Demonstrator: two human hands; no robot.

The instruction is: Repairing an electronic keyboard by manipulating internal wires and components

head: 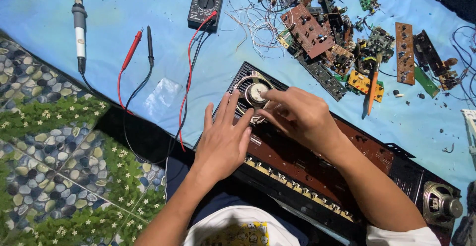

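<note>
A small round speaker (254, 93) with a silver magnet sits in the left end of a long black open case (317, 169), at the center of the frame. The left hand (224, 139) lies flat beside it with fingers spread, holding nothing, and the right hand (297, 117) touches its top with curled fingers. Loose circuit boards (317, 30) lie at the upper right on the blue surface (119, 8).

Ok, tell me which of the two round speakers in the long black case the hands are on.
The round metal speaker at the case's far-left end, under both hands; the other speaker sits untouched at the right end.
</note>
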